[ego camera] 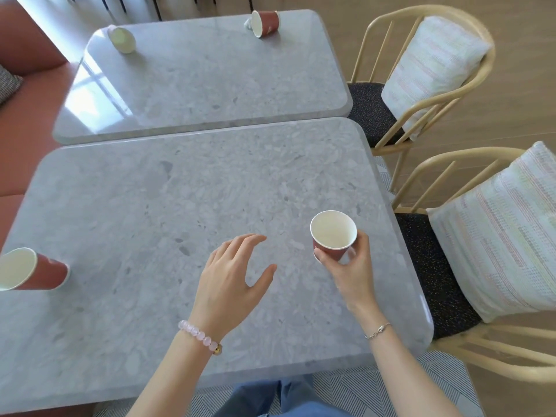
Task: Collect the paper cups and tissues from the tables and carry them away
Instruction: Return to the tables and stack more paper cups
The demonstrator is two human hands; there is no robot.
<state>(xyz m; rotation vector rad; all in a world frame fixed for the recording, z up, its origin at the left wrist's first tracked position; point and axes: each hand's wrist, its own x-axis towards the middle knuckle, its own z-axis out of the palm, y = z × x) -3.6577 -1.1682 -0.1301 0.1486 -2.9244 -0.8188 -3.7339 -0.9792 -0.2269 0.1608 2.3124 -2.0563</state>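
Your right grip [350,266] is curled round an upright red cup [333,236], held just above the right side of the near table [150,206]. Your left grip [231,278] hangs open and empty, fingers relaxed. The tipped cup [33,270] lies on its side at that table's left edge, well apart from both hands. Its long axis runs across the table, mouth leftward, base pointing toward your left grip. That grip is nearer, so it looks the one to reach.

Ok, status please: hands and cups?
Left hand open, empty. Right hand holds one cup upright. Near cup and far cup lie tipped. Nothing in the way.
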